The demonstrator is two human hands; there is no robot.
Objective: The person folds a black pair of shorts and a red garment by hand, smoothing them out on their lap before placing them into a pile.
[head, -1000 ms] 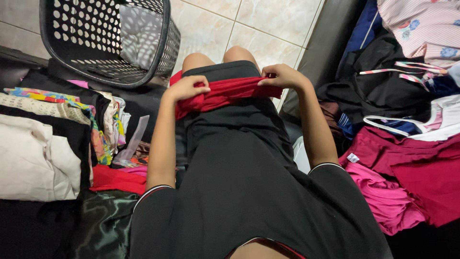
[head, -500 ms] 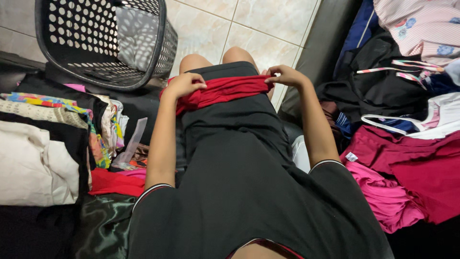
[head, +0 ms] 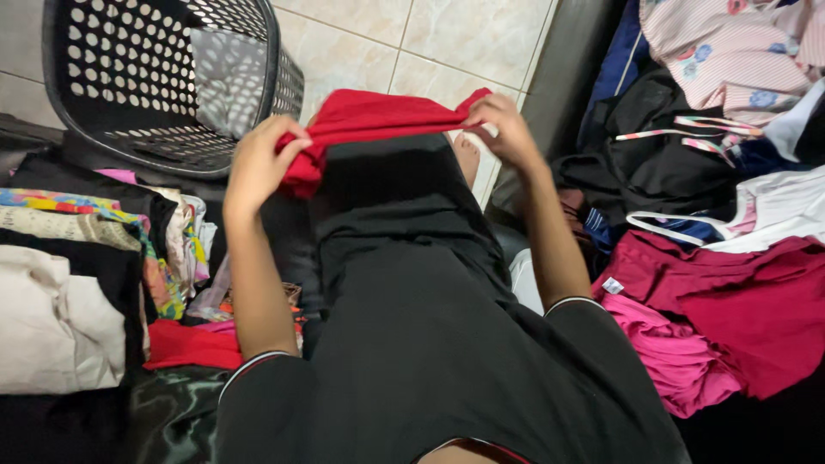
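Red garment (head: 378,116): stretched crosswise above your lap, long axis left to right, your left hand (head: 258,163) closed on its bunched left end, your right hand (head: 503,125) pinching its right end, both equally near.

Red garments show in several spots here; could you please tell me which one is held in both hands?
The bright red folded cloth stretched above the lap, gripped by left hand and right hand. The red piece lies beside stacked clothes; the maroon garment lies untouched.
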